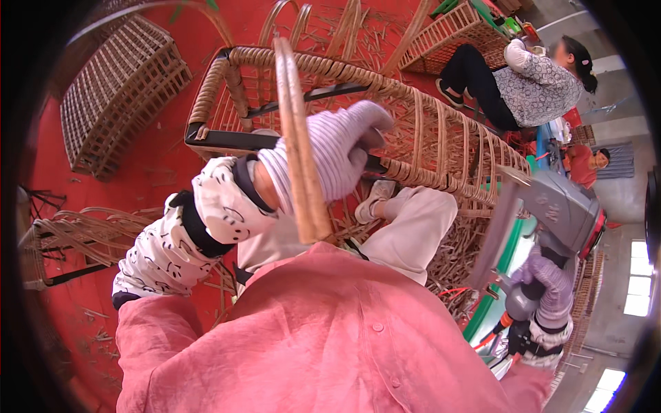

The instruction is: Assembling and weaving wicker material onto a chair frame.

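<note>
My left hand (323,155), in a striped glove, lies over the black rail (234,140) of a woven rattan basket frame (303,63) in front of my lap. Its fingers are bent, and what they close on is hidden. A bent rattan strip (296,144) rises in front of that hand, between it and my view. Out at the right, my gloved right hand (551,286) grips a grey nail gun (561,206) by its handle. The long flat magazine (497,230) of the nail gun points toward the rattan frame, apart from it.
A finished-looking woven basket (124,96) lies at the far left, with another rattan piece (89,237) below it. Rattan scraps (458,265) litter the red floor. A person (530,86) sits at the upper right beside another basket (454,38); a second person (585,165) is farther off.
</note>
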{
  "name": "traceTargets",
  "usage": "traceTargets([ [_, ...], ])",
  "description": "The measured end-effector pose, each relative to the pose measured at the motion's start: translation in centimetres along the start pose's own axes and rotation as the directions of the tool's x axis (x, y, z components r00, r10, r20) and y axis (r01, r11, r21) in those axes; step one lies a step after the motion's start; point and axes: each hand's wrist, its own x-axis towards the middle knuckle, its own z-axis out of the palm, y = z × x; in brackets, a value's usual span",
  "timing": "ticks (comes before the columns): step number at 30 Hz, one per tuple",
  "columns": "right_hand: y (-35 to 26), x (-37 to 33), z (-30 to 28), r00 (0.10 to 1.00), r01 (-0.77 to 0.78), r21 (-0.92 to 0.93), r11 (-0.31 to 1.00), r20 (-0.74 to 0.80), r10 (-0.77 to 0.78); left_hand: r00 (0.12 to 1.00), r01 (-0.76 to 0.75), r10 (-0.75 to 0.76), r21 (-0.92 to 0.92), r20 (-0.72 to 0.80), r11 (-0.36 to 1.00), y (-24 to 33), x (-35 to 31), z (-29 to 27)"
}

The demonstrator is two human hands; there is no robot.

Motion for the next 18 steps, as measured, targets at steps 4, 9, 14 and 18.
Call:
traceTargets([
  [4,8.4,0.4,-9.4,0.940,0.030,-0.164,0.986,-0.331,-0.084,0.995,0.093,-0.095,0.053,0.039,0.994,0.4,1.0,-1.1],
  [9,22.8,1.5,-21.5,0.807,-0.327,-0.639,0.696,-0.572,-0.146,0.888,0.033,-0.236,0.456,0.395,0.890,2.1,3.9,0.8],
  [14,30.4,2.5,-23.4,0.689,-0.672,-0.627,0.394,-0.724,0.023,0.904,0.020,-0.222,0.484,0.365,0.875,1.3,4.2,2.2],
  [18,34.6,5.0,-28.3,0.700,-0.623,-0.595,0.507,-0.714,0.023,0.869,0.237,-0.298,0.196,0.395,0.952,-0.7,5.0,2.4],
])
